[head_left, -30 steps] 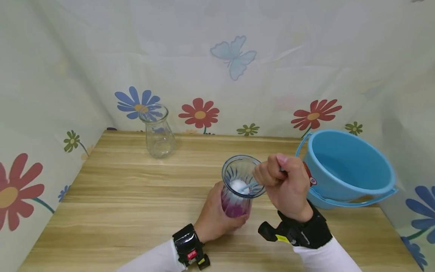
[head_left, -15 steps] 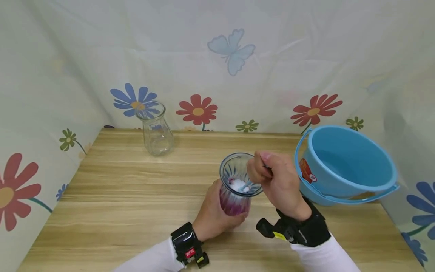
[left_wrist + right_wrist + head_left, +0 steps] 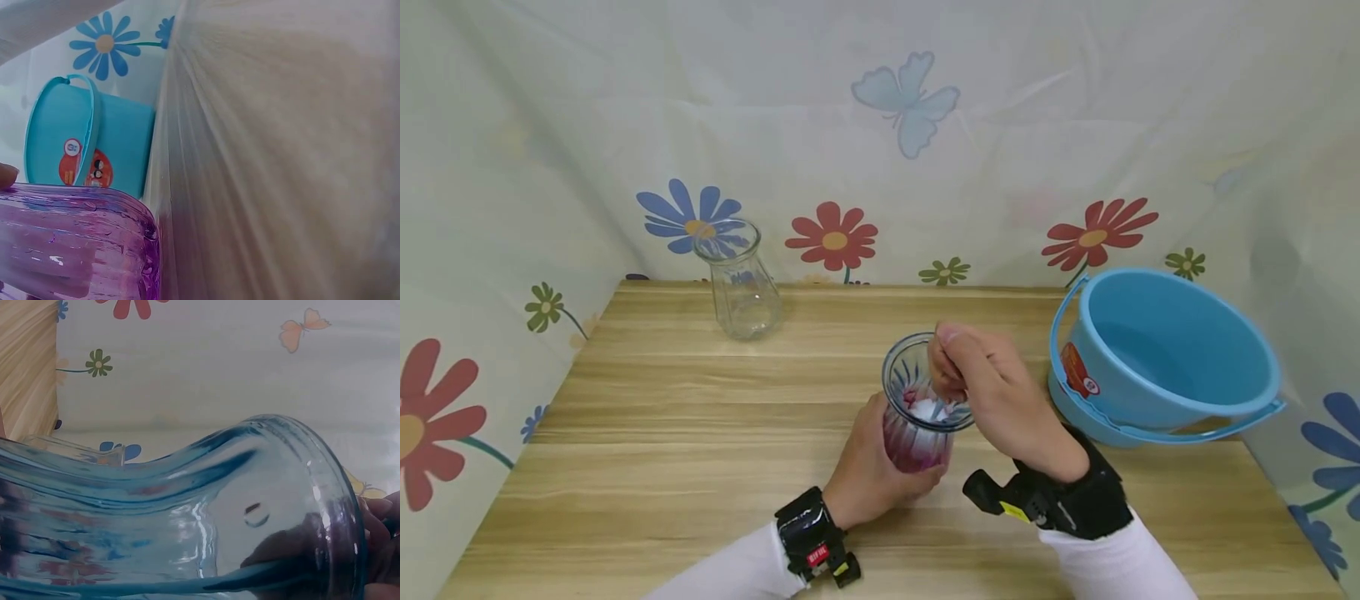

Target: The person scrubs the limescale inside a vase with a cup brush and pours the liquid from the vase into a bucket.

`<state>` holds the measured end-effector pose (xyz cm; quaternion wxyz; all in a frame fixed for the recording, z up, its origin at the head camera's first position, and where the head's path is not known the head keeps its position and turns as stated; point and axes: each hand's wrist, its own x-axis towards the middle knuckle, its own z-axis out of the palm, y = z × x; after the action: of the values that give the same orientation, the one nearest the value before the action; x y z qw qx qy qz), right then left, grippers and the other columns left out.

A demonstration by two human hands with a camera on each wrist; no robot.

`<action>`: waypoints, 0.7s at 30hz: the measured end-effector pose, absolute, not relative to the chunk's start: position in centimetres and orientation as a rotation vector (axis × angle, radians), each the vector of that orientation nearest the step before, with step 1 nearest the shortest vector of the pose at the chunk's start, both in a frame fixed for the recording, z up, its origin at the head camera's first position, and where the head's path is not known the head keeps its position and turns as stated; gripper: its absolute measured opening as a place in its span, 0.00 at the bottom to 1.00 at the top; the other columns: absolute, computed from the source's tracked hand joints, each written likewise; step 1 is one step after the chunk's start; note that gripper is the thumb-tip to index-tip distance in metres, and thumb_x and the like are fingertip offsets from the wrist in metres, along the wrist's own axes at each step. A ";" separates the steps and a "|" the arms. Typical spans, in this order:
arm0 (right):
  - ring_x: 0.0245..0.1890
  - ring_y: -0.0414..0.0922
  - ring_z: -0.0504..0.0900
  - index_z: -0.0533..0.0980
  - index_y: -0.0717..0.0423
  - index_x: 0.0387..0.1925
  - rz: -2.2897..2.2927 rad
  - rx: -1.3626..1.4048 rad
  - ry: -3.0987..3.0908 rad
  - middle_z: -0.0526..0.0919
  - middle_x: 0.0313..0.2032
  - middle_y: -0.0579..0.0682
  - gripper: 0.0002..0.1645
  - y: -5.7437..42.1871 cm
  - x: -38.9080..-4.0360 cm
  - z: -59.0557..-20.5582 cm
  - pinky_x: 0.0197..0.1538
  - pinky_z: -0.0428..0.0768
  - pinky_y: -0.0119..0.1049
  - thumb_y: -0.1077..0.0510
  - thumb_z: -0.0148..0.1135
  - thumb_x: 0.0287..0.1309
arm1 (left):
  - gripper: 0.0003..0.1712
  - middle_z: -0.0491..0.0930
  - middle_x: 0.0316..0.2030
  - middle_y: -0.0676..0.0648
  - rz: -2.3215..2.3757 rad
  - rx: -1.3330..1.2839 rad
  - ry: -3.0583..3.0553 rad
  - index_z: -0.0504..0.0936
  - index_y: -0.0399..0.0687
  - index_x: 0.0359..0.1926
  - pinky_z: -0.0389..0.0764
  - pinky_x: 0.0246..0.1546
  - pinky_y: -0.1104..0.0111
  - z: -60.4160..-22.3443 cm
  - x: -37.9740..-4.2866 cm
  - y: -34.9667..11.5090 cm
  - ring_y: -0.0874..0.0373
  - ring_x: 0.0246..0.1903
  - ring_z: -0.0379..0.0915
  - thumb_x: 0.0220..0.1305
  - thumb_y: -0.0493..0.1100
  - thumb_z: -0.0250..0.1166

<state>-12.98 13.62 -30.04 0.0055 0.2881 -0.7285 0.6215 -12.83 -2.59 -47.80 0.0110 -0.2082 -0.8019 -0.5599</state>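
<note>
A ribbed glass vase (image 3: 917, 446), bluish at the flared rim and purple toward the base, stands tilted slightly in the head view. My left hand (image 3: 868, 467) grips its lower body from the left. Over the mouth, my right hand (image 3: 1000, 392) has its fingers curled round the handle of a bottle brush (image 3: 925, 408). The white brush head sits inside the vase, and only a short piece of light-blue handle shows below the fingers. In the left wrist view, the purple base (image 3: 75, 237) appears close up. The right wrist view shows the bluish upper vase (image 3: 156, 506).
At the back left of the wooden table (image 3: 662, 433) stands a clear glass vase (image 3: 745, 292). A light-blue bucket (image 3: 1180, 317) with a handle is on the right, close beyond the right hand. A flower-printed curtain (image 3: 1000, 167) surrounds the table.
The right hand has moved left and lower over the vase mouth, bringing the brush handle more upright. The left hand keeps its grip on the vase. The whole view has shifted slightly.
</note>
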 end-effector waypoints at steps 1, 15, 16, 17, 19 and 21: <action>0.20 0.48 0.62 0.58 0.59 0.22 1.946 0.899 -2.286 0.58 0.20 0.53 0.26 13.6 -13.0 -30.0 0.27 0.65 0.39 0.58 0.35 0.83 | 0.58 0.69 0.63 0.56 -1.748 -0.650 -2.499 0.58 0.64 0.74 0.80 0.61 0.57 -47.8 -12.9 -2.6 0.60 0.60 0.70 0.46 0.54 0.83; 0.18 0.47 0.62 0.59 0.58 0.20 1.975 0.921 -2.135 0.58 0.18 0.51 0.26 13.6 -13.0 -30.2 0.23 0.63 0.40 0.60 0.35 0.81 | 0.58 0.69 0.64 0.57 -1.790 -0.636 -2.484 0.58 0.67 0.74 0.78 0.63 0.55 -47.7 -12.9 -2.5 0.61 0.61 0.70 0.47 0.56 0.83; 0.18 0.46 0.62 0.59 0.58 0.20 1.973 0.931 -2.123 0.58 0.18 0.51 0.26 13.6 -13.0 -30.3 0.23 0.63 0.40 0.61 0.35 0.81 | 0.58 0.69 0.64 0.57 -1.790 -0.630 -2.491 0.57 0.68 0.74 0.78 0.63 0.55 -47.7 -12.9 -2.5 0.61 0.62 0.70 0.47 0.56 0.83; 0.18 0.46 0.62 0.59 0.58 0.20 1.972 0.946 -2.108 0.58 0.18 0.51 0.26 13.6 -13.0 -30.4 0.22 0.63 0.40 0.62 0.35 0.81 | 0.58 0.69 0.64 0.58 -1.794 -0.629 -2.493 0.57 0.68 0.74 0.78 0.64 0.55 -47.7 -12.9 -2.5 0.62 0.62 0.70 0.47 0.55 0.83; 0.18 0.46 0.62 0.59 0.58 0.20 1.978 0.982 -2.079 0.58 0.18 0.51 0.26 13.7 -13.0 -30.5 0.22 0.63 0.40 0.63 0.34 0.81 | 0.58 0.69 0.64 0.58 -1.800 -0.626 -2.490 0.57 0.69 0.73 0.77 0.64 0.55 -47.8 -12.9 -2.4 0.62 0.62 0.70 0.46 0.55 0.84; 0.18 0.46 0.62 0.59 0.58 0.21 2.000 1.017 -2.049 0.58 0.18 0.51 0.25 13.8 -13.0 -30.6 0.21 0.63 0.40 0.64 0.33 0.80 | 0.59 0.69 0.64 0.59 -1.809 -0.626 -2.485 0.57 0.71 0.73 0.77 0.65 0.56 -47.9 -13.0 -2.5 0.63 0.62 0.70 0.46 0.54 0.84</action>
<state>-13.04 13.84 -30.57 0.0517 0.3343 -0.6734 0.6573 -12.98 -2.45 -47.94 0.0025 -0.1996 -0.7922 -0.5768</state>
